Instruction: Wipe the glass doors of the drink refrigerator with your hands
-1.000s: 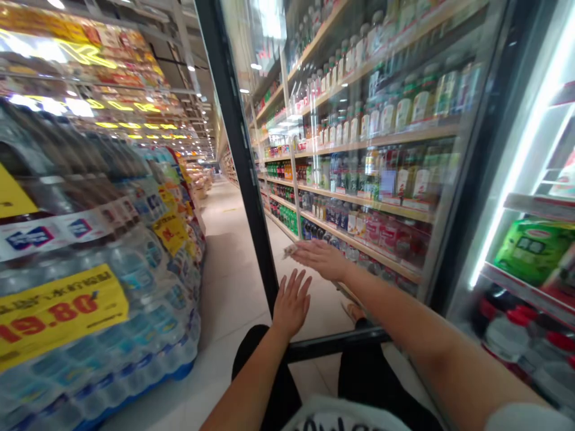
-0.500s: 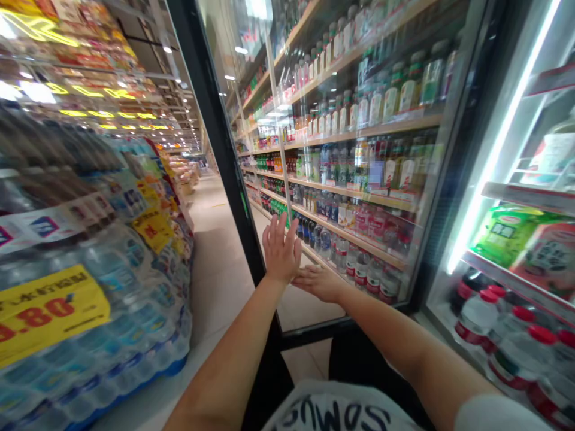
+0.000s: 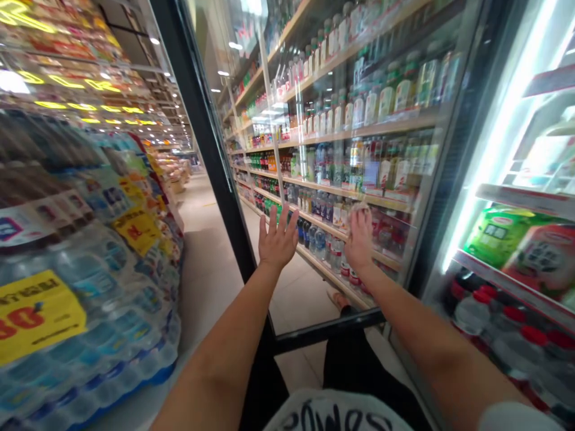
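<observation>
A glass cooler door (image 3: 309, 332) with a black frame stands swung open in front of me. My left hand (image 3: 278, 239) is raised against its pane near the left side of the frame, fingers spread and holding nothing. Farther right, my right hand (image 3: 360, 239) reaches up at the same pane, its fingers close together and a little blurred. A pale, crumpled-looking patch (image 3: 359, 208) shows at its fingertips; I cannot make out what it is. Shelves of bottled drinks (image 3: 341, 114) show through or in the glass.
At right, the lit cooler holds green packets (image 3: 498, 230) and red-capped bottles (image 3: 516, 329). To the left stands a stack of shrink-wrapped bottles (image 3: 112, 287) with a yellow price sign (image 3: 38, 317). An aisle floor (image 3: 197, 239) runs between stack and door.
My right hand has moved right and up across the pane, away from my left hand. My left hand remains raised at the glass with its fingers spread wider.
</observation>
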Available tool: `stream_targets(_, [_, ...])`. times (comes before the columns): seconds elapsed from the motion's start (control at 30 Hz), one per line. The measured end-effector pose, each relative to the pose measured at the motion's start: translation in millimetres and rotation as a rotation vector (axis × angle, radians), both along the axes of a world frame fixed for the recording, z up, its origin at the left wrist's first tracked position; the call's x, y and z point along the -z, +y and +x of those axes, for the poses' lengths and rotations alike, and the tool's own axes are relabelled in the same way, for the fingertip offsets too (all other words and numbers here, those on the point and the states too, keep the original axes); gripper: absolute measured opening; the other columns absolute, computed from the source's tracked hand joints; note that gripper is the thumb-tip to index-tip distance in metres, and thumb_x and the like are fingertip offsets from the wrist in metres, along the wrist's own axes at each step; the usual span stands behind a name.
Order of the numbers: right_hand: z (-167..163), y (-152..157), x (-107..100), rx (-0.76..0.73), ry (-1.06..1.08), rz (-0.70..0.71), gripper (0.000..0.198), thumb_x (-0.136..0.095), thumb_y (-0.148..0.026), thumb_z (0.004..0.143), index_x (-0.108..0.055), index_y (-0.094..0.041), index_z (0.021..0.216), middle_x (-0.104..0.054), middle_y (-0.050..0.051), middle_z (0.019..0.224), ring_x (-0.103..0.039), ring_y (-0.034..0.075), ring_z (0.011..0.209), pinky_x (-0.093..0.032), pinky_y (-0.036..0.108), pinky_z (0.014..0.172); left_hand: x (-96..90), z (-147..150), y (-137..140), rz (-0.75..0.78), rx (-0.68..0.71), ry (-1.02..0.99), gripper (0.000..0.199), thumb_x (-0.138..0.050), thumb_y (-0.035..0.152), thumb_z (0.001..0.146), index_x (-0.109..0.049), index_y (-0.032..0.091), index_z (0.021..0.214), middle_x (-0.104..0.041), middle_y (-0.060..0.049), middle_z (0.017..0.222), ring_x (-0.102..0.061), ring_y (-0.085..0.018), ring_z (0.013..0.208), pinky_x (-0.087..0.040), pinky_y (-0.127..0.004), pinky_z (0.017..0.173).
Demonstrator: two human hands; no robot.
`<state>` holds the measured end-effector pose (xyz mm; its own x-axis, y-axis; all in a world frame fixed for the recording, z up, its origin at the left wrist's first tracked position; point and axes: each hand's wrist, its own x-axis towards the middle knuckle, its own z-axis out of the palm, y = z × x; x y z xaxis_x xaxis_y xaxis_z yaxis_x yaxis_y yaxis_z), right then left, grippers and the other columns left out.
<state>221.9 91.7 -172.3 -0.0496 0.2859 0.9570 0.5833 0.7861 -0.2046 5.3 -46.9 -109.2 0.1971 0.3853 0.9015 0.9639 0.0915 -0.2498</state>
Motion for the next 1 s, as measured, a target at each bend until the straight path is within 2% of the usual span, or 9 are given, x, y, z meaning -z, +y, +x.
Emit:
stream_targets(0.13, [-20, -34, 42, -0.152, -0.426, 0.094, 0.062, -0.036, -0.005, 0.091, -0.049, -0.021, 0.149, -0.057, 0.012, 0.146, -0.025, 0.028, 0.153, -0.031, 0.057, 0.121, 0.3, 1, 0, -0.05, -0.025, -0.018, 0.06, -0.05, 0.029, 0.099, -0.033, 0.029, 0.157, -0.028, -0.007, 0.162, -0.01, -0.029, 0.154, -0.008, -0.058, 0.127])
stream_targets(0.23, [-8, -34, 40, -0.201, -0.595, 0.138, 0.063, -0.038, -0.003, 0.089, -0.052, -0.024, 0.147, -0.059, 0.008, 0.144, -0.035, 0.025, 0.149, -0.031, 0.052, 0.121, 1.4, 3, 0, -0.06, -0.053, -0.006, 0.061, -0.049, 0.03, 0.099, -0.032, 0.028, 0.158, -0.025, -0.007, 0.164, -0.005, -0.028, 0.154, -0.007, -0.057, 0.127])
stream_targets(0.3, [8, -21, 27, -0.188, -0.599, 0.131, 0.065, -0.041, -0.004, 0.087, -0.05, -0.026, 0.148, -0.058, 0.008, 0.146, -0.034, 0.025, 0.15, -0.029, 0.052, 0.122, 1.8, 3, 0, -0.055, -0.069, 0.011, 0.06, -0.047, 0.03, 0.1, -0.03, 0.028, 0.158, -0.023, -0.006, 0.165, -0.002, -0.028, 0.154, -0.006, -0.058, 0.127])
stream_targets(0.43, [32, 3, 13, 0.003, -0.28, 0.039, 0.066, -0.04, -0.009, 0.089, -0.04, -0.019, 0.155, -0.047, 0.014, 0.154, -0.025, 0.033, 0.152, -0.031, 0.06, 0.118, 0.9, 4, 0, -0.077, -0.07, 0.001, 0.06, -0.045, 0.029, 0.101, -0.029, 0.028, 0.159, -0.022, -0.006, 0.165, 0.0, -0.028, 0.154, -0.005, -0.057, 0.127])
stream_targets(0.53, [37, -2, 35, 0.047, -0.24, 0.038, 0.063, -0.039, -0.009, 0.09, -0.042, -0.015, 0.153, -0.049, 0.017, 0.152, -0.024, 0.035, 0.153, -0.033, 0.061, 0.117, -0.3, 5, -1, -0.117, -0.041, -0.051, 0.06, -0.046, 0.028, 0.1, -0.029, 0.029, 0.158, -0.021, -0.006, 0.165, -0.001, -0.028, 0.155, -0.004, -0.058, 0.127])
stream_targets(0.7, [32, -29, 78, -0.226, -0.727, 0.106, 0.063, -0.046, -0.004, 0.085, -0.054, -0.024, 0.145, -0.062, 0.009, 0.14, -0.039, 0.025, 0.146, -0.036, 0.05, 0.118, -0.7, 4, -1, -0.123, 0.002, -0.081, 0.062, -0.048, 0.027, 0.099, -0.03, 0.03, 0.158, -0.023, -0.006, 0.165, -0.005, -0.027, 0.155, -0.004, -0.059, 0.127])
stream_targets(0.77, [32, -29, 73, -0.223, -0.751, 0.105, 0.062, -0.047, -0.004, 0.086, -0.055, -0.025, 0.143, -0.063, 0.008, 0.139, -0.041, 0.024, 0.145, -0.035, 0.049, 0.119, -0.2, 2, 1, -0.109, 0.002, -0.072, 0.061, -0.047, 0.028, 0.099, -0.03, 0.03, 0.158, -0.024, -0.006, 0.164, -0.005, -0.027, 0.155, -0.004, -0.058, 0.127])
stream_targets(0.83, [32, -21, 54, -0.149, -0.643, 0.105, 0.06, -0.043, -0.003, 0.088, -0.056, -0.023, 0.143, -0.061, 0.009, 0.141, -0.037, 0.025, 0.148, -0.033, 0.05, 0.12, 0.3, 0, 2, -0.096, 0.008, -0.064, 0.06, -0.047, 0.029, 0.1, -0.031, 0.03, 0.157, -0.025, -0.006, 0.164, -0.005, -0.027, 0.154, -0.004, -0.058, 0.127])
stream_targets(1.0, [35, 12, 5, 0.007, -0.083, -0.049, 0.062, -0.035, -0.01, 0.091, -0.041, -0.013, 0.152, -0.039, 0.016, 0.159, -0.013, 0.027, 0.156, -0.025, 0.057, 0.122, 0.6, -2, 4, -0.071, 0.039, -0.068, 0.06, -0.049, 0.028, 0.099, -0.033, 0.03, 0.157, -0.026, -0.006, 0.163, -0.006, -0.028, 0.154, -0.003, -0.058, 0.127])
